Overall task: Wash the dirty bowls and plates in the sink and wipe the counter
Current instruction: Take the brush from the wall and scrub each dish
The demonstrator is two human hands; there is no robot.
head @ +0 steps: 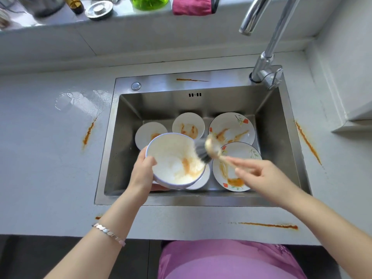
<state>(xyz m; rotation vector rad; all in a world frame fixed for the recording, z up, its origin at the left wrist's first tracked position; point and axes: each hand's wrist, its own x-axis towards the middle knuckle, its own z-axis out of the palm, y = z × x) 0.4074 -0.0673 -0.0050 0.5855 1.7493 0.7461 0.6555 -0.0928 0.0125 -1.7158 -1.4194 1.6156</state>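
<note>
My left hand (142, 170) grips a white bowl (171, 158) by its left rim, tilted above the steel sink (277, 141). Orange sauce and suds smear its inside. My right hand (261, 178) holds a dish brush (209, 150) by its handle, with the dark bristles against the bowl's right inner wall. Below in the sink lie two more stained bowls (188, 125) (148, 133) and two flowered plates (231, 127) (239, 158) with orange streaks. Another dish is partly hidden under the held bowl.
Orange sauce streaks mark the counter at left (88, 133), right (308, 142), front (267, 225) and on the sink's back rim (191, 79). A water puddle (80, 99) lies left of the sink. The tap (265, 49) rises at the back right. A pink cloth (192, 6) sits on the sill.
</note>
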